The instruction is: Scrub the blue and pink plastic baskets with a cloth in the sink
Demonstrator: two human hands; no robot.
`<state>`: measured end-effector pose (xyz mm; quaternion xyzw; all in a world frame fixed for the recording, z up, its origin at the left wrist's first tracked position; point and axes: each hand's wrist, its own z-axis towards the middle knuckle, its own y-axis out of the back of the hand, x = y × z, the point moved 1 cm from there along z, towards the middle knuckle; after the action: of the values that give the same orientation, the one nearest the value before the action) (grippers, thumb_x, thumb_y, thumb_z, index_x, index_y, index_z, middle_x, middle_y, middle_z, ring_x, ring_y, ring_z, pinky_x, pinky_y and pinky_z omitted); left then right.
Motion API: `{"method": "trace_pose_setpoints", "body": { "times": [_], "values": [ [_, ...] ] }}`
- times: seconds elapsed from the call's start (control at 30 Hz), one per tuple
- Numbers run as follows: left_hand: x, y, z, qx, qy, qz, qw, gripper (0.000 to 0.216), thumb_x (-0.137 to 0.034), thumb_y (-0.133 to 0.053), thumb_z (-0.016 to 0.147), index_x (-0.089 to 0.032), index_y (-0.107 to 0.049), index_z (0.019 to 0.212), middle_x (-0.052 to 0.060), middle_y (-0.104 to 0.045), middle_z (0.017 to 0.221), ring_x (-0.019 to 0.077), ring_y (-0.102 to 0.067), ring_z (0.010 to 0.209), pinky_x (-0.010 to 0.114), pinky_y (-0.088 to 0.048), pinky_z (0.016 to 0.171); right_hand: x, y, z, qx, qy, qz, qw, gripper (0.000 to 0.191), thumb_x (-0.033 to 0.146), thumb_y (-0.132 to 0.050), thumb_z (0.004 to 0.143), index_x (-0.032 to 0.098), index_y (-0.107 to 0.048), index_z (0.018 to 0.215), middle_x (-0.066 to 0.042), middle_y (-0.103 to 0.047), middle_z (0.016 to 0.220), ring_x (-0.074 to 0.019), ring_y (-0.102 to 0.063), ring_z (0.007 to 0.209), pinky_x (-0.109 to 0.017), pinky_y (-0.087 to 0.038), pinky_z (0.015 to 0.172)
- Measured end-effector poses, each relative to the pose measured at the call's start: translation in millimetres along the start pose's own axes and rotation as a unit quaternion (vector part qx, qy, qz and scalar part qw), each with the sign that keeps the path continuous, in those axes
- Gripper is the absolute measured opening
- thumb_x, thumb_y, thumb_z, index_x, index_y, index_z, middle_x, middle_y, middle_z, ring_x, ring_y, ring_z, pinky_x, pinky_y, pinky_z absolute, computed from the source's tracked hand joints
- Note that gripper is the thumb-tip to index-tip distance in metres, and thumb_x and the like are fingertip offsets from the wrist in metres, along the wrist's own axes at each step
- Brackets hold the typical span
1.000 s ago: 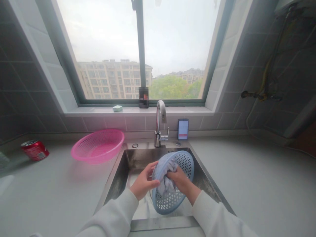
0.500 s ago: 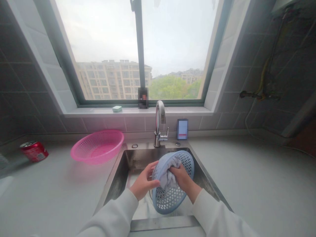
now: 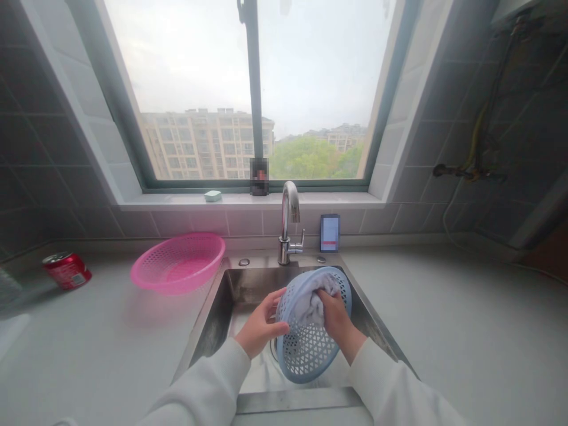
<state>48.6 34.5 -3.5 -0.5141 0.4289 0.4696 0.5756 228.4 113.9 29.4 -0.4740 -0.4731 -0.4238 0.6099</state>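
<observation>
So basically there's a light blue plastic basket (image 3: 310,349), the kind with diamond-shaped holes, tilted up on edge over the basin of a stainless steel sink (image 3: 213,331), with its inside facing the person. A pale blue cloth (image 3: 308,305) is bunched against the inside of it. The right hand (image 3: 337,319) is closed around that cloth, fingers curled in and pressing it into the basket. The left hand (image 3: 261,322) is on the basket's near edge, fingers wrapped partway around and holding it up, though I can't tell how hard it's squeezing. Both arms are in white sleeves.

Right behind the basin there's a chrome faucet (image 3: 289,219), with a small phone-like device (image 3: 329,233) propped just to its right against the tiles. On the counter left of the sink sits a pink plastic basket (image 3: 177,263), and further left a red soda can (image 3: 66,271) is lying on its side. Up on the window sill, there's a pale green soap dish (image 3: 212,196) and a pixelated object (image 3: 259,176).
</observation>
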Motion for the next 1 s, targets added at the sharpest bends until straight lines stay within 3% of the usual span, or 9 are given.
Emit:
{"method": "trace_pose_setpoints", "body": {
  "times": [0.07,0.17,0.23,0.47,0.53,0.7,0.77,0.93,1.0],
  "values": [
    [1.3,-0.1,0.7,0.003,0.000,0.001,1.000,0.104,-0.055,-0.095,0.050,-0.020,-0.055,0.140,0.017,-0.064,0.128,0.0381,-0.059,0.118,0.049,-0.042,0.104,2.7,-2.7,-3.7,0.037,-0.011,-0.004,0.999,0.023,0.033,-0.068,0.069,0.021,-0.072,0.088,-0.007,-0.076,0.097,-0.0293,-0.067,0.102,-0.043,-0.050,0.097],
    [2.3,1.8,0.9,0.000,-0.003,0.008,1.000,0.104,-0.056,-0.095,0.050,-0.018,-0.057,0.140,0.017,-0.065,0.126,0.0382,-0.060,0.116,0.048,-0.043,0.103,-0.2,-14.0,-14.5,0.197,-0.028,-0.024,0.980,0.027,0.022,-0.071,0.061,0.022,-0.072,0.088,-0.002,-0.077,0.090,-0.0274,-0.070,0.093,-0.043,-0.052,0.094],
    [2.0,3.4,0.5,-0.004,-0.001,0.011,1.000,0.103,-0.056,-0.094,0.050,-0.017,-0.058,0.139,0.017,-0.066,0.126,0.0381,-0.060,0.116,0.047,-0.044,0.102,-2.7,-17.2,-16.9,0.248,-0.017,-0.032,0.968,0.030,0.017,-0.070,0.058,0.023,-0.071,0.087,-0.001,-0.077,0.089,-0.0262,-0.070,0.090,-0.043,-0.052,0.094],
    [0.0,0.1,0.2,0.012,0.002,-0.007,1.000,0.103,-0.052,-0.095,0.053,-0.021,-0.055,0.143,0.015,-0.066,0.130,0.0381,-0.060,0.119,0.048,-0.042,0.106,9.7,-0.6,-1.6,0.023,-0.014,0.004,1.000,0.021,0.035,-0.070,0.066,0.022,-0.071,0.083,-0.010,-0.075,0.096,-0.0326,-0.066,0.104,-0.047,-0.051,0.097],
    [1.1,-0.5,0.3,0.012,0.002,-0.007,1.000,0.102,-0.051,-0.095,0.053,-0.021,-0.056,0.142,0.015,-0.067,0.129,0.0381,-0.060,0.119,0.049,-0.043,0.106,13.5,-5.4,-7.2,0.058,-0.025,0.004,0.998,0.022,0.036,-0.072,0.066,0.022,-0.072,0.083,-0.009,-0.076,0.094,-0.0334,-0.066,0.105,-0.047,-0.051,0.098],
    [3.2,2.3,0.3,0.007,0.005,0.000,1.000,0.103,-0.051,-0.095,0.052,-0.019,-0.057,0.141,0.017,-0.067,0.128,0.0389,-0.060,0.118,0.049,-0.045,0.104,12.2,-20.2,-21.3,0.265,-0.046,-0.023,0.963,0.033,0.027,-0.079,0.057,0.022,-0.073,0.089,-0.004,-0.076,0.087,-0.0314,-0.067,0.102,-0.047,-0.052,0.096],
    [2.4,2.9,0.4,0.010,0.006,-0.002,1.000,0.103,-0.052,-0.095,0.052,-0.019,-0.056,0.142,0.017,-0.066,0.130,0.0397,-0.059,0.120,0.049,-0.044,0.104,9.4,-15.9,-16.0,0.229,-0.044,-0.019,0.972,0.030,0.027,-0.078,0.059,0.021,-0.072,0.087,-0.004,-0.076,0.085,-0.0307,-0.068,0.099,-0.046,-0.053,0.095],
    [-1.1,-0.2,0.3,0.008,-0.004,-0.008,1.000,0.101,-0.052,-0.093,0.055,-0.019,-0.055,0.142,0.017,-0.065,0.131,0.0391,-0.058,0.121,0.049,-0.042,0.106,4.1,0.1,0.9,0.019,-0.021,0.028,0.999,0.019,0.033,-0.069,0.067,0.021,-0.071,0.082,-0.006,-0.076,0.090,-0.0294,-0.068,0.095,-0.043,-0.053,0.092],
    [-1.8,-2.4,-0.2,0.008,0.001,-0.004,1.000,0.102,-0.051,-0.094,0.054,-0.019,-0.055,0.142,0.017,-0.065,0.129,0.0387,-0.059,0.120,0.049,-0.043,0.105,3.3,-2.9,-2.4,0.030,-0.025,0.025,0.999,0.020,0.032,-0.068,0.066,0.021,-0.071,0.083,-0.006,-0.076,0.090,-0.0294,-0.068,0.095,-0.044,-0.052,0.093]
  ]
}}
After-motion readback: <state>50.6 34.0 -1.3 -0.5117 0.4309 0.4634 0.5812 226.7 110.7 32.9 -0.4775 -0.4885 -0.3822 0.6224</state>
